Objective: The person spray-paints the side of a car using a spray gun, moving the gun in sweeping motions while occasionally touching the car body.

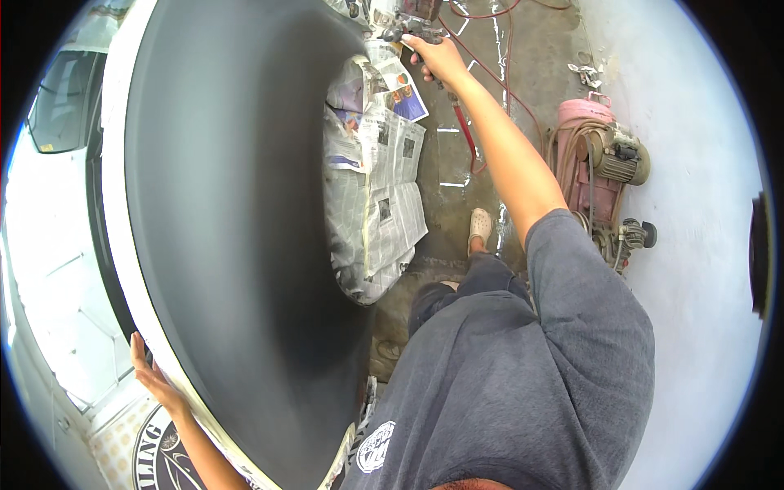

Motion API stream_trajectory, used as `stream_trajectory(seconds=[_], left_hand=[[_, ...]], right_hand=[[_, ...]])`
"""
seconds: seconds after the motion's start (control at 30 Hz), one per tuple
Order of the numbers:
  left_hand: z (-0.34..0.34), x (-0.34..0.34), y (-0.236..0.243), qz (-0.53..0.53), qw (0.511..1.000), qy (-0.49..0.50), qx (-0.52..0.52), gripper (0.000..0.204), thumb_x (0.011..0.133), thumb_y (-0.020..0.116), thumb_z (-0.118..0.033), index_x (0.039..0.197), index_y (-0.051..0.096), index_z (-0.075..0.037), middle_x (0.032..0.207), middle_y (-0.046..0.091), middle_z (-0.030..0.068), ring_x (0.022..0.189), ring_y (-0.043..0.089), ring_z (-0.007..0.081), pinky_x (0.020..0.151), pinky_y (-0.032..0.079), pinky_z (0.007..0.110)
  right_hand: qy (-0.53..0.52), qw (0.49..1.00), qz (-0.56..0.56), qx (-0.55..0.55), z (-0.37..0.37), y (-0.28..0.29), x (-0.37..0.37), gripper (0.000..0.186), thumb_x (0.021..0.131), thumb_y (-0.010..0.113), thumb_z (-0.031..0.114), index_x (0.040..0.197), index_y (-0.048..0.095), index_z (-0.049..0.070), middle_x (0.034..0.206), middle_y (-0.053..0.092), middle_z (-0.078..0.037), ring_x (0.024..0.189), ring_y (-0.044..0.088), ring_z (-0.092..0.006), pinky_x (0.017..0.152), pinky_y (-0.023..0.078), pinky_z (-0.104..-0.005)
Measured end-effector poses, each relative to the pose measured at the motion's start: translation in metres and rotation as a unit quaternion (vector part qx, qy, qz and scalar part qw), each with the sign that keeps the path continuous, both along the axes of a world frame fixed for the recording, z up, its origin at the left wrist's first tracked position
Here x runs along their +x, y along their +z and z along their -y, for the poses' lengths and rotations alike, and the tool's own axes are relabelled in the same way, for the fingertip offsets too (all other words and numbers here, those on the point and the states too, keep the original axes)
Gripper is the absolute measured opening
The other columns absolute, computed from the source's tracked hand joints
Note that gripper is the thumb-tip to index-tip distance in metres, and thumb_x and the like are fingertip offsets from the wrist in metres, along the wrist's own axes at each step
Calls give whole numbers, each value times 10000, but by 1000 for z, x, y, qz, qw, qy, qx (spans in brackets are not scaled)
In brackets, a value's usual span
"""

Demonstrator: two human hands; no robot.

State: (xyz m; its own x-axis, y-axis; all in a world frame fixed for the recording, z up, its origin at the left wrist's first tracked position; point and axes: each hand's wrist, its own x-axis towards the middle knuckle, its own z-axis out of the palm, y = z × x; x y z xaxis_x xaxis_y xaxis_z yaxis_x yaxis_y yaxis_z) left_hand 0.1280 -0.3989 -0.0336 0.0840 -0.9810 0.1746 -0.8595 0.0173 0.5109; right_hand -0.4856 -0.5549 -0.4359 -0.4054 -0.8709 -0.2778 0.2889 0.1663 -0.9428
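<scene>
A spray gun (415, 31) with a red hose (467, 135) hanging from its handle is in my right hand (441, 60), fingers wrapped round it at the far end of my outstretched arm. Beside it curves a large matte dark grey car panel (212, 204), its outer edge bordered by pale masking (120, 204). Newspaper sheets (392, 220) cover the arched opening on the panel's right side. At the near left, my left hand (155, 380) lies along the masked outer edge, fingers stretched out and holding nothing. The gun's upper part is cut off by the frame's top.
A pink air compressor (584, 139) with a motor and coiled hoses stands by the pale wall (694, 245) at right. Thin red hoses (508, 57) cross the floor, and crumpled paper (586, 75) lies near the wall. My clog (480, 224) is on the floor.
</scene>
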Motion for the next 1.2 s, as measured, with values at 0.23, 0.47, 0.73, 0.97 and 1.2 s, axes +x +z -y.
stream_trajectory(seconds=[0.23,0.47,0.73,0.97,1.2], left_hand=[[-1,5,1,0,1000,-1,5,910,996,179,-765,1570,372,-85,1624,365,125,1527,285,271,1223,201,529],[-4,-9,2,-8,1000,18,12,880,1010,183,-738,1578,360,-89,1633,353,140,1535,267,277,1234,150,528],[1,4,-1,-39,998,-37,13,835,1043,140,-685,1581,363,-86,1634,354,160,1550,241,301,1248,78,503],[8,16,3,-19,998,-50,21,873,1015,142,-740,1580,376,-117,1631,358,166,1548,246,299,1239,58,545],[7,4,3,-12,1000,6,2,847,1042,123,-690,1579,367,-81,1649,320,172,1558,217,308,1261,60,479]], right_hand=[[-21,998,8,51,21,-39,4,403,901,749,409,1086,671,59,825,667,-35,499,536,-92,441,450,-267],[27,999,-46,11,-44,4,31,419,888,758,429,1087,708,63,810,688,-48,533,581,-104,478,498,-287],[84,988,-123,-38,-198,51,85,451,863,797,471,1038,683,72,706,636,1,619,551,-78,596,463,-284],[127,991,21,-32,-299,6,134,371,878,820,363,1096,698,88,641,559,53,519,489,-39,476,409,-248],[63,992,-29,-101,-284,-62,185,367,861,832,312,1079,707,45,837,713,-101,764,672,-164,741,532,-336]])
